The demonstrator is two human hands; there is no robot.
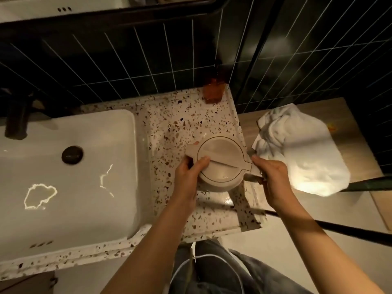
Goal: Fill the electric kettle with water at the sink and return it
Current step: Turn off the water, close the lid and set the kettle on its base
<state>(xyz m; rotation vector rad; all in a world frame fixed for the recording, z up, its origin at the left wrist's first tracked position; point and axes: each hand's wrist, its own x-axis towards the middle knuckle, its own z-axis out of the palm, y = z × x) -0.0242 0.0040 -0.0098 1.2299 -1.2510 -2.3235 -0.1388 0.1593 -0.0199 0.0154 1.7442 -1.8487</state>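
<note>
A beige electric kettle (222, 158) with its lid closed is seen from above, over the speckled terrazzo counter (186, 122) to the right of the sink. My left hand (191, 172) clasps its left side near the spout, thumb resting on the lid. My right hand (270, 179) is closed around the handle on the right. The white rectangular sink (63, 183) lies at the left, with a dark drain plug (72, 155) and a black faucet (16, 122) at its back left. Whether the kettle rests on the counter or is lifted I cannot tell.
An amber glass cup (213, 92) stands at the counter's back corner against the dark tiled wall. A crumpled white towel (297, 149) lies on a lower wooden shelf (343, 128) to the right. A black bar (339, 228) crosses under my right forearm.
</note>
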